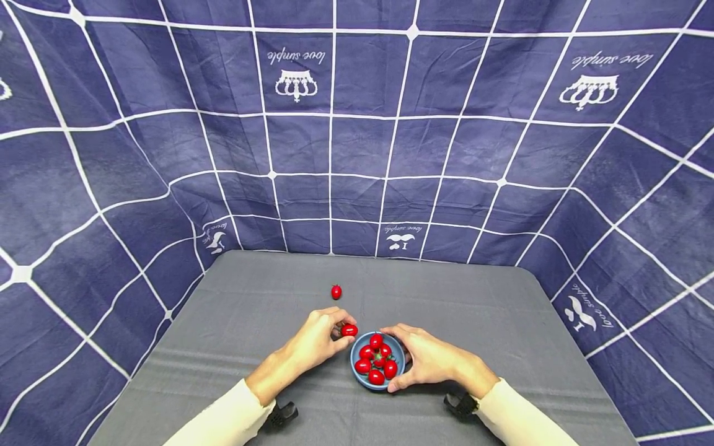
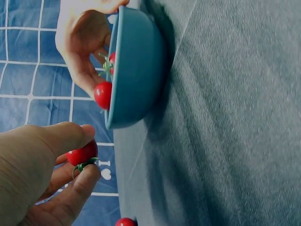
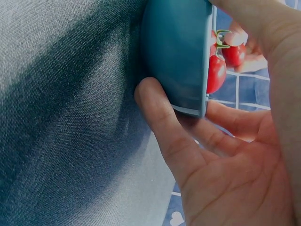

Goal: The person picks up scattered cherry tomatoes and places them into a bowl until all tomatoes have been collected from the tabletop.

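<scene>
A blue bowl with several red cherry tomatoes in it stands on the grey cloth. Just left of its rim, my left hand pinches one cherry tomato between thumb and fingers; its green stem shows in the left wrist view. My right hand holds the bowl from the right side, thumb at the near rim and fingers around the far side. In the right wrist view, fingers lie along the bowl wall. Part of the bowl's right side is hidden by that hand.
Another cherry tomato lies on the grey tabletop cloth, beyond my left hand. A blue curtain with white grid lines surrounds the back and sides of the table. Black wrist cameras hang beneath both wrists.
</scene>
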Action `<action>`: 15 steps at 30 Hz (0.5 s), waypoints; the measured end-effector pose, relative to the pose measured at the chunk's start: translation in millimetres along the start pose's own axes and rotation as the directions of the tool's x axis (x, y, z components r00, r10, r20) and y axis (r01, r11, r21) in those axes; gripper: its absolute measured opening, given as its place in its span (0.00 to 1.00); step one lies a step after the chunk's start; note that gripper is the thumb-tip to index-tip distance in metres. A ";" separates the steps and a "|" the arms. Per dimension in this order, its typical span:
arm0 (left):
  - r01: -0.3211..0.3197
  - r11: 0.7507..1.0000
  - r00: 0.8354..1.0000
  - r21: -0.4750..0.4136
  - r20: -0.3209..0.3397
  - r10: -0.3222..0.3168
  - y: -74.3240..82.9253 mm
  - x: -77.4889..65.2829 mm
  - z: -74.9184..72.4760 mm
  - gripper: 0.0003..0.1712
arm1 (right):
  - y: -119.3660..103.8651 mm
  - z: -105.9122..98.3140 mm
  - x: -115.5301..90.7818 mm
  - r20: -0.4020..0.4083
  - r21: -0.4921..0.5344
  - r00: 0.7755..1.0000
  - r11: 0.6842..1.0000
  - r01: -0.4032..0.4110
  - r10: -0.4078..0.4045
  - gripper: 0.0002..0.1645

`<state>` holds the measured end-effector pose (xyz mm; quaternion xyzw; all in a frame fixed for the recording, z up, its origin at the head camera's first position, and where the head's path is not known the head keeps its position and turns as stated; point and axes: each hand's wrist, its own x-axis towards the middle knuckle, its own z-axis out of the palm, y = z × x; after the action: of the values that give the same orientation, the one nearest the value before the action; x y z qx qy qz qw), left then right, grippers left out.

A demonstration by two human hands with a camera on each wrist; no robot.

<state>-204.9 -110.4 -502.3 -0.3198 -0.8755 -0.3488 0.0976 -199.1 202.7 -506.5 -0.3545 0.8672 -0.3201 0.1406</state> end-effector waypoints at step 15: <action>-0.045 0.999 0.997 -0.005 0.060 0.045 22.9 -2.7 6.2 0.15 | 0.5 -0.1 0.1 0.013 -0.024 1.000 1.000 -0.017 0.017 0.64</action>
<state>-188.1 -95.0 -495.4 -0.3499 -0.8699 -0.3385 0.0786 -199.5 203.0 -506.7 -0.3508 0.8730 -0.3063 0.1449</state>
